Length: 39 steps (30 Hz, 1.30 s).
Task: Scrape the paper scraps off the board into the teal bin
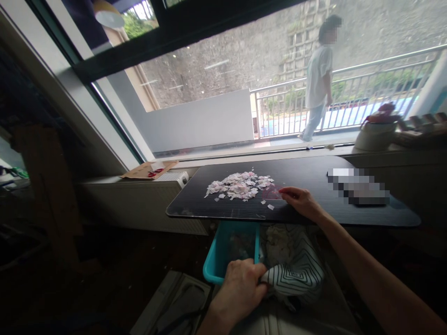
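My right hand (300,200) is over the dark table, its fingers closed on the edge of a thin, see-through reddish piece (270,192). That piece lies at the right side of a pile of small torn paper scraps (239,185); its exact kind is unclear. Below the table edge, my left hand (241,284) is closed, thumb and fingers pinching the rim of a white bag with black lines (296,277). Pale crumpled stuff (279,244) shows in the bag's mouth. Just behind the left hand stands a turquoise bin (213,260) with indistinct contents.
The black table (209,209) has rounded corners. A blurred-out flat object (359,186) lies on its right. Red scissors (155,173) rest on brown cardboard (139,171) above a radiator (146,200). A white container (375,135) stands on the sill. Beyond the window is a person (318,79).
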Motion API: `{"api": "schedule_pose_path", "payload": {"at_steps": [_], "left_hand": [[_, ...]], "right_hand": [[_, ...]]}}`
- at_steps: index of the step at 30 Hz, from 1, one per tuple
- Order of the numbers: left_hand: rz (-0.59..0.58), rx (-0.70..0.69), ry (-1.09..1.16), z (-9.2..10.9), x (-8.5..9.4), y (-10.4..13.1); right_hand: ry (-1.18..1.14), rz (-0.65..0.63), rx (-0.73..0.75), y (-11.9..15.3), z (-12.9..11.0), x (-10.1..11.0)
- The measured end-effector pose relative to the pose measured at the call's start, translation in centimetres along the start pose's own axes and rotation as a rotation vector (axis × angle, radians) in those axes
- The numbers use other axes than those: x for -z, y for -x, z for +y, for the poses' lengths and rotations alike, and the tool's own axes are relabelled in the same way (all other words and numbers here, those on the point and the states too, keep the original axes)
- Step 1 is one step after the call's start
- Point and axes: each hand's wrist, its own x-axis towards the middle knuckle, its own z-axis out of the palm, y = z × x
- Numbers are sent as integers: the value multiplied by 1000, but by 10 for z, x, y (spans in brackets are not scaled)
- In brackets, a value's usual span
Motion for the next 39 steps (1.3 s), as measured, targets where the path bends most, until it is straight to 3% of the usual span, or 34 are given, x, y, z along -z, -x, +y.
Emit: {"api": "schedule_pose_path", "payload": {"at_steps": [13,18,23,29,34,39], "left_hand": [[-27,4,76,10,3,12],[-57,22,83,10,6,16],[-56,21,97,8,5,17],[-39,31,86,8,1,16],[-23,27,74,9,0,15],[-13,23,70,8,-1,15]], "right_hand": [[64,32,-56,3,-5,6],[51,-14,-79,14,-4,15],[22,87,-145,21,-3,19],[13,33,-116,22,-5,20],[8,87,-130,22,-4,19],[8,18,-125,22,-2,18]]}}
